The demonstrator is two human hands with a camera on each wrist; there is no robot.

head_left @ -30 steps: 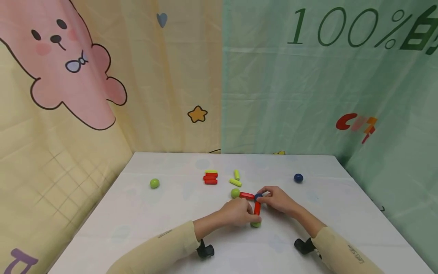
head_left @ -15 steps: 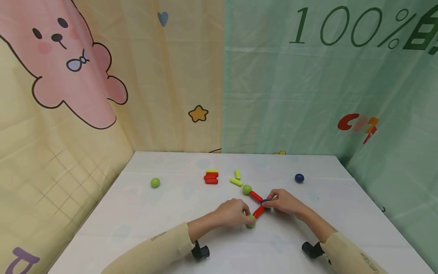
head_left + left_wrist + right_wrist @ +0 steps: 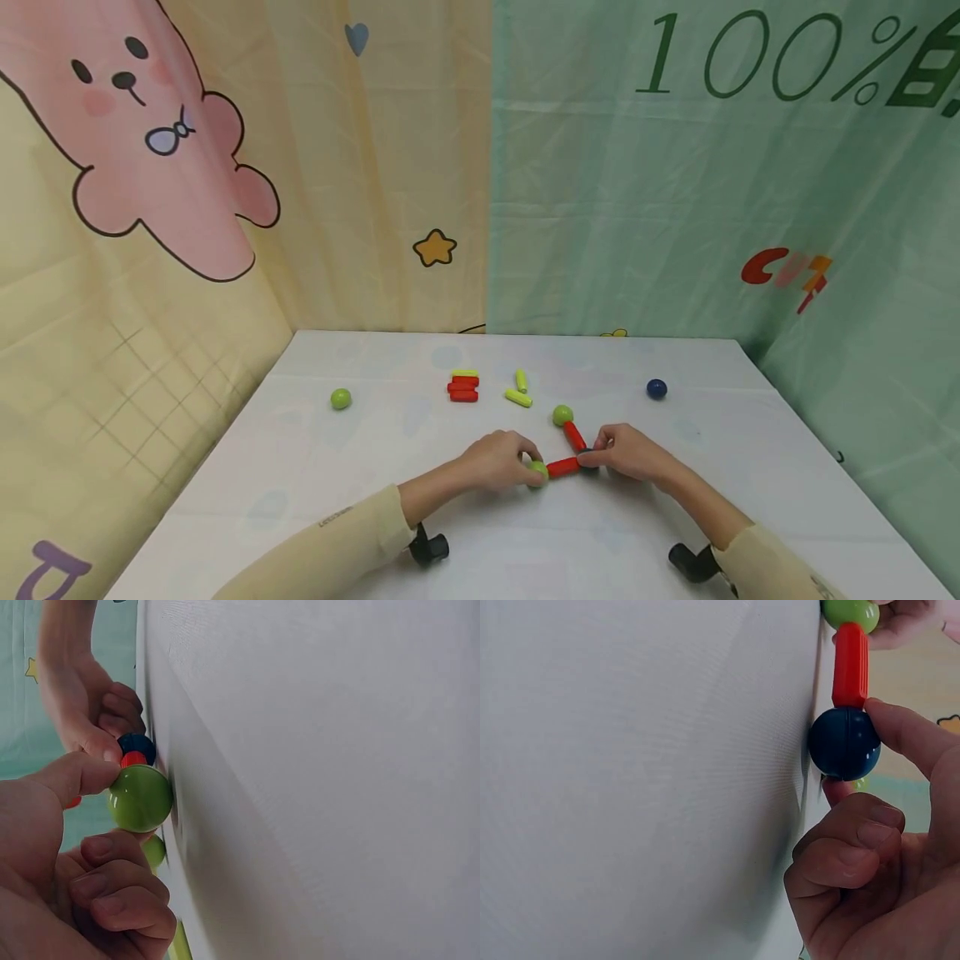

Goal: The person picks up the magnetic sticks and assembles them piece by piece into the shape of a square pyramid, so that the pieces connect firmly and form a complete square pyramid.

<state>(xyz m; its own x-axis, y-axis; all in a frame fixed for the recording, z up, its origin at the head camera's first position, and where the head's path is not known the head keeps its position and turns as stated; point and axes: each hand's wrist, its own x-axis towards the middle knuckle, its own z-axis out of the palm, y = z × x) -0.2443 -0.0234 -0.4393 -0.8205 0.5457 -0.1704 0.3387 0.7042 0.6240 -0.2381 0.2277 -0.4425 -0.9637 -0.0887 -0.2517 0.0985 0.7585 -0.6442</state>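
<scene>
Two red rods meet at a dark blue ball (image 3: 845, 744), forming a bent chain on the table. My right hand (image 3: 633, 452) pinches that blue ball between thumb and forefinger. At the chain's near end, my left hand (image 3: 498, 461) pinches a green ball (image 3: 140, 799). One red rod (image 3: 564, 467) joins this green ball to the blue one. The other red rod (image 3: 574, 436) runs away from me to a second green ball (image 3: 562, 415), which no hand touches. In the head view the fingers hide much of the blue ball.
On the white table (image 3: 300, 517), a loose green ball (image 3: 341, 399) lies at left and a loose blue ball (image 3: 656, 389) at right. Several red rods (image 3: 463, 388) lie stacked beside a yellow-green rod (image 3: 464, 372). Nearby are two more yellow-green rods (image 3: 518, 398). Curtains hang behind.
The chain has turned: the far green ball has swung right, and the held green ball has moved left with my left hand. My right hand has shifted slightly right and nearer with the blue ball.
</scene>
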